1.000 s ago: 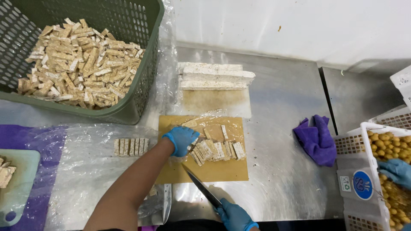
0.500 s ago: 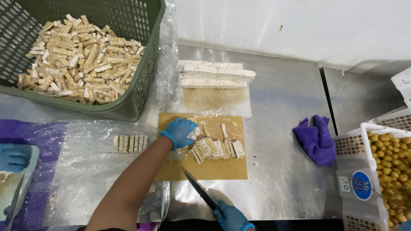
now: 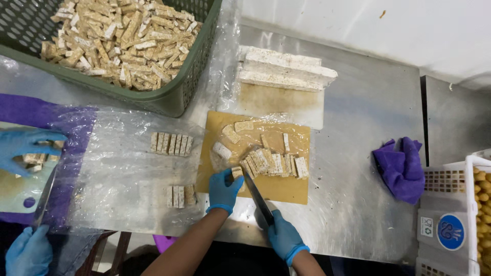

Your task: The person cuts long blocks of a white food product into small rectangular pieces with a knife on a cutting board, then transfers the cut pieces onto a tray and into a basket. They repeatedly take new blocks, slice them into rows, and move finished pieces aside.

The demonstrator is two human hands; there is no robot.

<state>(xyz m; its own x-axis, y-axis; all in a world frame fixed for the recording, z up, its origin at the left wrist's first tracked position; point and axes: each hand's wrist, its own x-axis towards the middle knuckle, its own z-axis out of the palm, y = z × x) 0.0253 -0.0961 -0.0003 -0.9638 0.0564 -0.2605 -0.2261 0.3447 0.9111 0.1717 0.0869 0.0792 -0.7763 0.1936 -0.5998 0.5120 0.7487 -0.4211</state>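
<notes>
My left hand (image 3: 224,188), in a blue glove, pinches a small cut piece of pale tempeh (image 3: 237,173) at the near left of the brown cutting board (image 3: 286,190). My right hand (image 3: 282,234), also gloved, grips the handle of a knife (image 3: 255,195) whose blade points up toward the pile of cut tempeh pieces (image 3: 271,162) on the board. Uncut white tempeh slabs (image 3: 285,71) lie beyond the board.
A green basket (image 3: 176,99) full of cut pieces stands at the far left. Two rows of cut pieces (image 3: 171,143) lie on plastic sheet. Another person's gloved hands (image 3: 25,148) work at the left edge. A purple cloth (image 3: 401,166) and a white crate (image 3: 450,214) are at the right.
My left hand has moved from the far left of the board down to its near edge and now holds one piece. The knife has come up onto the board.
</notes>
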